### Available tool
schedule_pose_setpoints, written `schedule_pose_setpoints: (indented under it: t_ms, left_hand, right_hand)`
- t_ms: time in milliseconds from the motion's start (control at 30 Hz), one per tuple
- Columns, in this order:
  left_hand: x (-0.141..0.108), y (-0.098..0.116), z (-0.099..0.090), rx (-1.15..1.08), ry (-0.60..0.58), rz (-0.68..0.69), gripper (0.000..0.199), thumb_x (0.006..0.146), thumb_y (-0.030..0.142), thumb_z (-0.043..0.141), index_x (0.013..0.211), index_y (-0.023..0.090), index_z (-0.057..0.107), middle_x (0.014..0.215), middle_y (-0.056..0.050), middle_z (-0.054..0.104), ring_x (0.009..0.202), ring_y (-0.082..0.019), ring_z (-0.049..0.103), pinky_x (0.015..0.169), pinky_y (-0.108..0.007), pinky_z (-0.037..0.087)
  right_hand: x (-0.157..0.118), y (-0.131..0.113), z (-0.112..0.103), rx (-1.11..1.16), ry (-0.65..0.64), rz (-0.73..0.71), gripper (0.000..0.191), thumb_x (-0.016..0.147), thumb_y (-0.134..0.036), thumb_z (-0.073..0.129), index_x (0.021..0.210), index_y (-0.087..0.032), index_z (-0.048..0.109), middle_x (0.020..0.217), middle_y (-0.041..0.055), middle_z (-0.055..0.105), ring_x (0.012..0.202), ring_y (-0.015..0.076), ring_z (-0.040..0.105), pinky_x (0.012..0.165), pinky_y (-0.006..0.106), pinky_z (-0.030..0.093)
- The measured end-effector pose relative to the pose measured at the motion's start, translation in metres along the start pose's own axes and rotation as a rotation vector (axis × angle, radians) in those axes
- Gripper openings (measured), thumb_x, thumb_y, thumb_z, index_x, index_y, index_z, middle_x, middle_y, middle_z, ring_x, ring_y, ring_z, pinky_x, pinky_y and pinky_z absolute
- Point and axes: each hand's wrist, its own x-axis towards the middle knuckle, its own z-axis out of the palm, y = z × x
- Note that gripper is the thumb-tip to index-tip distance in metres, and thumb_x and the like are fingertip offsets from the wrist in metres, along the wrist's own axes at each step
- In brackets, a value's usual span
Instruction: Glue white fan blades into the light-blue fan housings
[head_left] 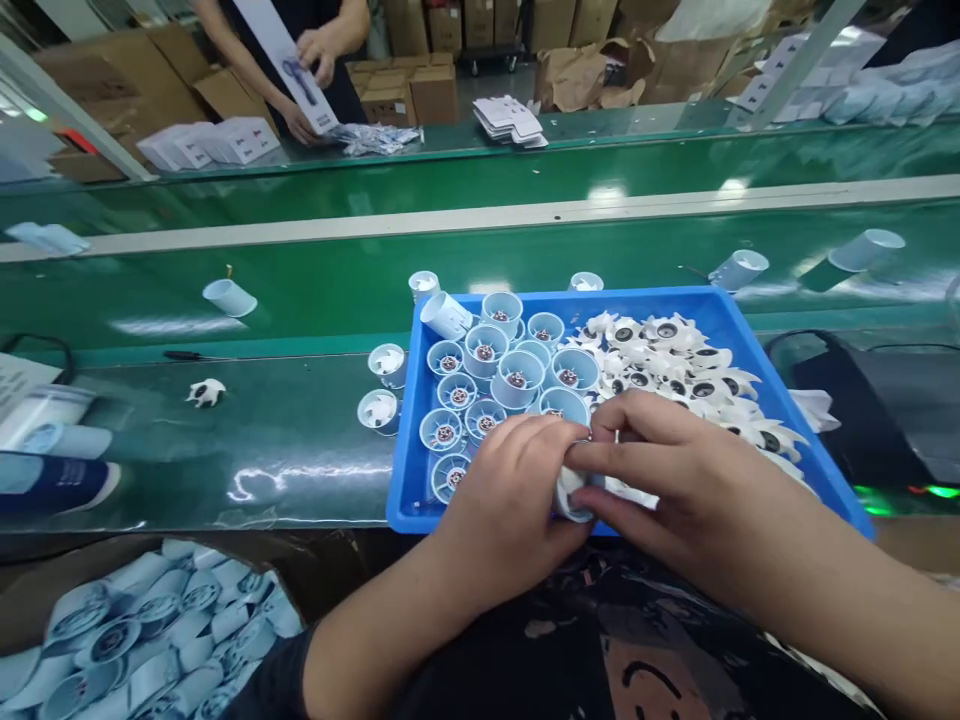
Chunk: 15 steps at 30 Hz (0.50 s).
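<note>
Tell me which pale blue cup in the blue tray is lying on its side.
The pale blue plastic cup at the blue plastic tray's back-left corner, tipped against the rim; the others stand upright, open ends up.

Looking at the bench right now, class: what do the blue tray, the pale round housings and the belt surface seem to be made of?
Blue tray: probably moulded plastic, smooth, even colour, thin rim.
Round housings: likely thin pale plastic, matte walls; a coppery metal part shows in each centre.
Belt surface: seemingly glossy green rubber or PVC, mirroring the lamps.
Both hands hold one white piece.
</note>
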Motion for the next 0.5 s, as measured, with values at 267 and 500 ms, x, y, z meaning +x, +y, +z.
schedule_pose_setpoints:
  t_ms: [267,500]
  left_hand:
    - [-0.006,0.005,-0.012,0.085,0.187,0.033,0.041,0.088,0.03,0.063,0.124,0.023,0.046,0.111,-0.008,0.069,0.104,-0.026,0.066,0.096,-0.046,0.052]
    - [-0.027,-0.058,-0.087,0.431,0.467,-0.374,0.056,0.072,0.053,0.08,0.118,0.024,0.064,0.119,-0.01,0.05,0.116,-0.032,0.056,0.103,-0.051,0.048]
  right_hand:
    - [0.004,-0.002,0.01,-0.023,0.161,-0.062,0.023,0.096,-0.04,0.056,0.093,-0.023,0.071,0.102,0.0095,0.055,0.08,0.0171,0.054,0.068,0.029,0.05]
    - [-0.034,0.018,0.002,0.014,0.201,-0.024,0.021,0.093,-0.041,0.06,0.091,-0.024,0.072,0.099,0.01,0.056,0.085,0.0192,0.056,0.067,0.029,0.051]
